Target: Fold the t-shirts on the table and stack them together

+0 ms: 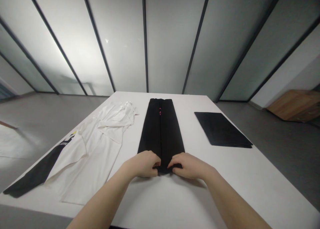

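A long black cloth (170, 132) is being held by its near end. It is being kept flat in the middle of the white desk (217, 185), with its far end lying close to the far edge and its near end stopping short of the near edge. A line is running down its middle, and small pink marks (160, 111) are being shown near its far end.

The left corner of the near end is being pinched by the left hand (145, 164). Its fingers are being curled in, and only a small gap is being left by the thumb. The right corner is being pinched by the right hand (189, 164) in the same way, with the fingers bent and nearly closed. The two hands are being kept apart, with a bit of black cloth showing between them.

Along the left edge of the desk, a white cloth (97, 145) is being spread out with some wrinkles. A dark strip (41, 170) is sticking out beside it, reaching toward the near left corner. Near the right edge, a flat black piece (221, 130) is lying alone. Past the far edge, a cloudy glass wall (170, 42) is being held in dark bars.
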The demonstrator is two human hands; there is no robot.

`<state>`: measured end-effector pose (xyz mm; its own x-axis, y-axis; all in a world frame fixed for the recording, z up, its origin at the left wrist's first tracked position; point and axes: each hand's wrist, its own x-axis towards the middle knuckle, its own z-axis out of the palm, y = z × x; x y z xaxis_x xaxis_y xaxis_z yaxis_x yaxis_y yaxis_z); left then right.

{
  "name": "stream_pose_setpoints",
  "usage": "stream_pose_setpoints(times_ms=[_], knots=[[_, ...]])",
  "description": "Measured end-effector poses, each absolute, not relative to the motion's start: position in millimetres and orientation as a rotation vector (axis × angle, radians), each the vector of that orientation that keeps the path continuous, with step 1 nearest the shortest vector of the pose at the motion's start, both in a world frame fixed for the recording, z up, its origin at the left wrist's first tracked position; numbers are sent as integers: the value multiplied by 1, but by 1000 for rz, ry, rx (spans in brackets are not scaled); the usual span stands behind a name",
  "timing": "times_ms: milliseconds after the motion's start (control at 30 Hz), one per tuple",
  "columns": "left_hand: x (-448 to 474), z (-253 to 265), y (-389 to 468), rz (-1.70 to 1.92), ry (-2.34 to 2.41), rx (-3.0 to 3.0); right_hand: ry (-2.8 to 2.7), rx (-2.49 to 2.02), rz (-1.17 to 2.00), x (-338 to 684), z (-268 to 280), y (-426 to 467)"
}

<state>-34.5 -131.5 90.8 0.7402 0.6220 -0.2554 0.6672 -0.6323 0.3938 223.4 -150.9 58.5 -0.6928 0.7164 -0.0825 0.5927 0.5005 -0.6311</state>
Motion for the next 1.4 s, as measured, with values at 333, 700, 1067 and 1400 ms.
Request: stream_pose_setpoints(times_ms=[333, 700, 1067, 1400], knots=[[-30, 72, -135, -170, 512, 1669, -1764, -948, 2293, 232, 57, -145], [-24, 14, -105, 355, 1558, 2453, -2172, -1608, 462, 222, -4, -125], [-67, 39, -73, 807, 1503, 1348, -1350, -1557, 1036, 249, 24, -114], [-72, 31, -63, 911, 1166, 1177, -1177, -1447, 1497, 263, 27, -113]])
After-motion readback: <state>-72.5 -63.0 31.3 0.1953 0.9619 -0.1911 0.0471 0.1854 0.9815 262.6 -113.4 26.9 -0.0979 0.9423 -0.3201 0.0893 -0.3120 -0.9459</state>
